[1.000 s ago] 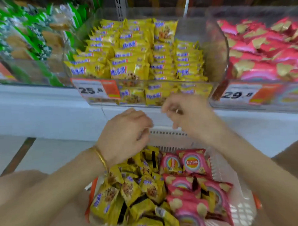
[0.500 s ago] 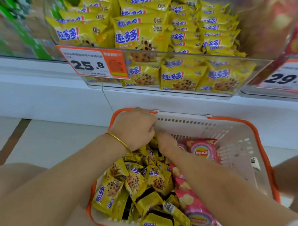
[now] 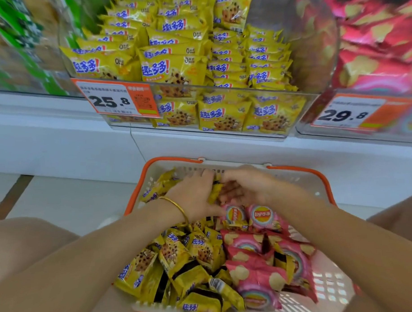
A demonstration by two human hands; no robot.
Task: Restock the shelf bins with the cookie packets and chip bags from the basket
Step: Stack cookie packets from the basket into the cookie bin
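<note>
A white basket with an orange rim [image 3: 296, 169] sits on the floor between my knees. Yellow cookie packets [image 3: 180, 254] fill its left half and pink chip bags [image 3: 251, 268] its right half. My left hand [image 3: 192, 196], with a gold bangle on the wrist, and my right hand [image 3: 248, 189] meet at the basket's far end. Their fingers curl round a bunch of yellow cookie packets [image 3: 213, 192] pressed between them. Above stands the clear shelf bin of yellow cookie packets [image 3: 174, 70]. To its right is the bin of pink chip bags [image 3: 379, 56].
A price tag reading 25.8 [image 3: 112, 102] hangs on the cookie bin, and one reading 29.8 [image 3: 346, 114] on the chip bin. A bin of green packets [image 3: 21, 45] is at the far left. The white shelf base [image 3: 59, 142] runs behind the basket. My knees flank it.
Both hands came down from in front of the shelf into the basket, reached its far end and closed on yellow packets. The view tilted down and nearer.
</note>
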